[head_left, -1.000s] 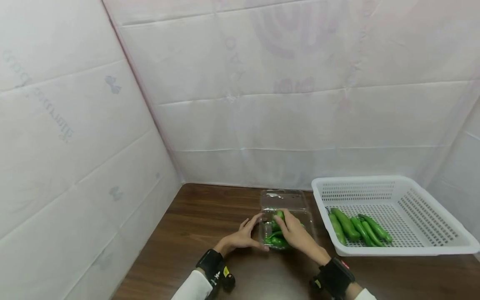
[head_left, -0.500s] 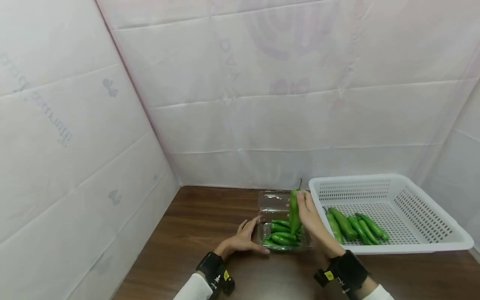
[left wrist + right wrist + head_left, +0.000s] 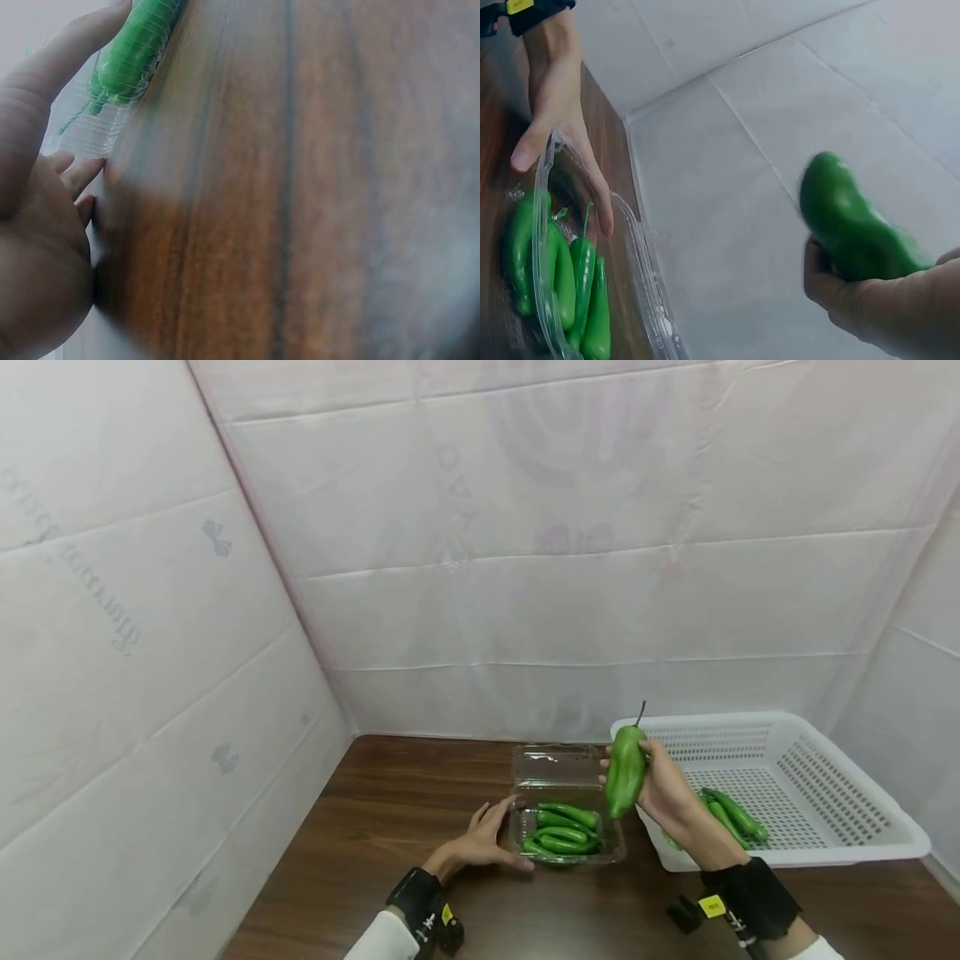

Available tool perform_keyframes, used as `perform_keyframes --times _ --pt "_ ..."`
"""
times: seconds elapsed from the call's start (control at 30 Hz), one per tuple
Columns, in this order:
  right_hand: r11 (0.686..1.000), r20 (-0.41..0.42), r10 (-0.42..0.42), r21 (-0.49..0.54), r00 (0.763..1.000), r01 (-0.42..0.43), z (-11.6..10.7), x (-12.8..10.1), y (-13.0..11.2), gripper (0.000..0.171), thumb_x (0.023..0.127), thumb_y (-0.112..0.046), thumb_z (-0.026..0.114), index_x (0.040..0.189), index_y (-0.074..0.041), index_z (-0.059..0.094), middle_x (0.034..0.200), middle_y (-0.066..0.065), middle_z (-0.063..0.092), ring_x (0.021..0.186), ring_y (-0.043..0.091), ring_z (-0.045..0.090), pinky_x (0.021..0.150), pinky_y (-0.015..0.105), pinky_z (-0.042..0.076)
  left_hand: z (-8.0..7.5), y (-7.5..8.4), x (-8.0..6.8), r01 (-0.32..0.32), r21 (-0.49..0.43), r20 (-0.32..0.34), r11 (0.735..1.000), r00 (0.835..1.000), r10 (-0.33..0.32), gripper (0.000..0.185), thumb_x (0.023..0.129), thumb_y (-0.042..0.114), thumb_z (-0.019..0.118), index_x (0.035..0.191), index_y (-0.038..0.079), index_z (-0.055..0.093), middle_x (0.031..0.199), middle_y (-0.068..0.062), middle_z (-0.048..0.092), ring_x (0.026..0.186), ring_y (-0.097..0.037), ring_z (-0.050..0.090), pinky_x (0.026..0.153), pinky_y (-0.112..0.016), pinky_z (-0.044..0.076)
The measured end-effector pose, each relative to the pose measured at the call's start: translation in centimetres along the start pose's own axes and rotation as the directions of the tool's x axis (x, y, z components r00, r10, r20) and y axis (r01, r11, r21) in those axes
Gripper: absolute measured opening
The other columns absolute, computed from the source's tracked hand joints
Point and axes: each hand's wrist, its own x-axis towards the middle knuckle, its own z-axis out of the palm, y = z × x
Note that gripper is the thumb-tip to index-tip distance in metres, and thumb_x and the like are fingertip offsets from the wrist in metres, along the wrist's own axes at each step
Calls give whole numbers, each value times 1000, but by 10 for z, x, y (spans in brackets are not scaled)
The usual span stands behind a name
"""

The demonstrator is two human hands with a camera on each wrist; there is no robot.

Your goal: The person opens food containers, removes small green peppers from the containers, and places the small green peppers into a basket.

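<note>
A plump green pepper (image 3: pixel 626 768) with a thin stem pointing up is gripped by my right hand (image 3: pixel 670 789), in front of the white basket's left end. In the right wrist view the fingers curl round this pepper (image 3: pixel 855 225). My left hand (image 3: pixel 480 843) spreads its thumb and fingers along the left side of a clear plastic clamshell box (image 3: pixel 617 843), fingertips right at its wall. Several slimmer green peppers (image 3: pixel 566 831) lie crosswise inside the box. Its clear lid (image 3: pixel 551 768) is folded back, away from me.
The white perforated basket (image 3: pixel 795 857) stands at the right, holding more green peppers (image 3: pixel 735 814), partly covered by my right forearm. Brown wood-grain table (image 3: pixel 390 802) extends left of the box. White sheeting (image 3: pixel 480 610) walls the table at the back and sides.
My right hand has lifted the plump green pepper out of the box and carried it right, towards the basket. My left hand stays at the box's left side.
</note>
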Motion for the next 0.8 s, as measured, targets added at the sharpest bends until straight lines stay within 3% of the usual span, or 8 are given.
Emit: perform_keyframes --times 0.07,0.17,0.3,0.37,0.43,0.53,0.73,0.8 --pt "1000 1 -3 -14 1000 3 -5 -4 -1 57 112 -33 9 161 -4 0 127 0 49 108 3 63 105 34 53 1 -2 0 7 -3 -1 1000 1000 -7 114 78 35 89 163 15 17 168 -10 30 158 -36 17 127 -60 -1" --pt "999 -69 -23 -27 997 21 -12 -10 -2 61 112 -42 16 159 -5 7 118 -5 53 101 2 61 95 28 56 4 -4 -1 32 -19 11 999 999 -32 117 77 39 90 164 14 16 169 -11 27 159 -38 10 127 -61 0" --pt "999 -185 -54 -8 981 53 -22 -16 -2 61 109 -52 27 156 -15 14 108 -9 54 91 3 59 81 24 56 9 -6 -2 40 -42 29 998 999 -39 118 76 44 90 164 16 16 169 -10 27 159 -39 8 127 -61 0" --pt "996 -197 -72 29 978 79 -29 -17 -2 53 108 -53 30 152 -24 19 108 -11 55 89 3 59 79 23 55 9 -5 -3 31 -48 27 998 999 -29 117 75 43 90 163 17 18 168 -9 29 159 -38 11 126 -61 0" --pt "988 -175 -87 113 981 108 -38 -17 -1 42 108 -50 33 144 -29 28 107 -12 60 91 3 61 79 23 57 8 -4 -3 22 -46 21 999 1000 -21 115 76 40 90 163 17 19 167 -8 31 159 -36 15 127 -60 -1" --pt "967 -110 -103 223 989 126 -54 -18 1 31 110 -44 30 136 -26 36 109 -10 64 97 5 63 84 26 58 5 -2 -1 14 -35 22 999 1000 -13 114 77 35 90 163 15 18 167 -8 31 158 -35 18 127 -59 -1" --pt "910 14 -102 405 995 87 -86 -21 0 28 113 -22 18 135 -18 34 116 -3 68 109 12 66 95 31 58 -1 1 0 8 -14 16 1000 1000 -7 113 78 31 89 163 13 16 168 -11 28 159 -37 14 127 -60 -1" --pt "904 35 -131 414 991 105 -93 -22 -2 29 113 -17 18 138 -17 31 118 -1 67 110 13 66 97 32 58 -1 1 -1 12 -10 20 1000 1000 -12 114 78 33 89 163 14 16 168 -11 27 159 -37 12 127 -61 0"
